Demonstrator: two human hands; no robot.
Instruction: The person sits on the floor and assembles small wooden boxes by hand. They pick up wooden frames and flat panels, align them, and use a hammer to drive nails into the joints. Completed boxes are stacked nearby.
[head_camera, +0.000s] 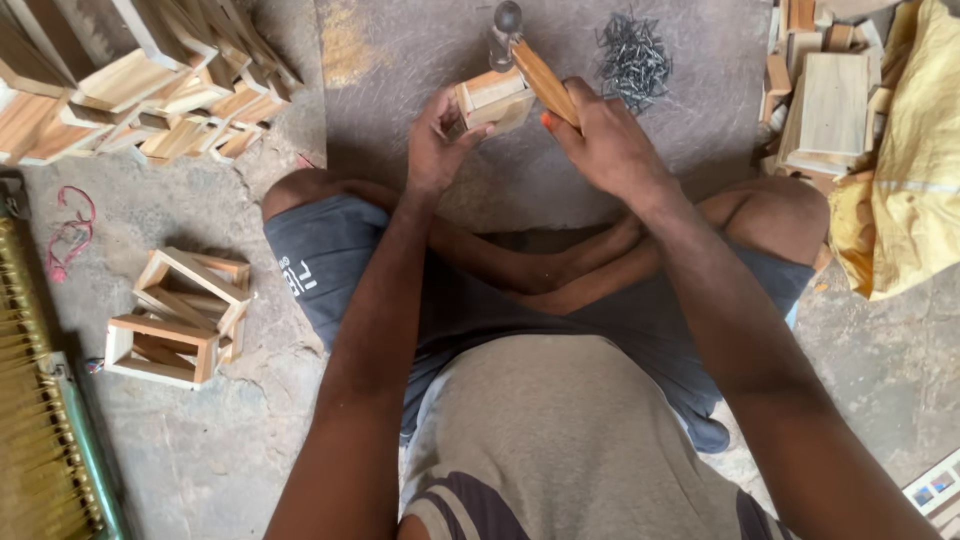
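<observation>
— What are the hands doing?

— The left hand (437, 135) is clamped on a small wooden box frame (493, 100), fingers curled round its near left corner, holding it just above the grey mat (420, 60) at about twelve o'clock from the person's crossed legs. The right hand (605, 140) is closed round the wooden handle of a hammer (535, 70); the handle slants up to eleven o'clock and the dark metal head sits just past the frame's far edge.

— Are hammer and frame touching?

— The handle crosses the frame's right side; I cannot tell whether it rests on it.

— What lies around?

— A heap of dark nails (633, 55) on the mat at one o'clock from the frame, near it. Stacked wooden pieces (140, 80) at ten o'clock, two finished frames (180, 315) on the floor at eight o'clock, more wooden blocks (825, 110) at three o'clock beside a yellow cloth (905, 180).
</observation>
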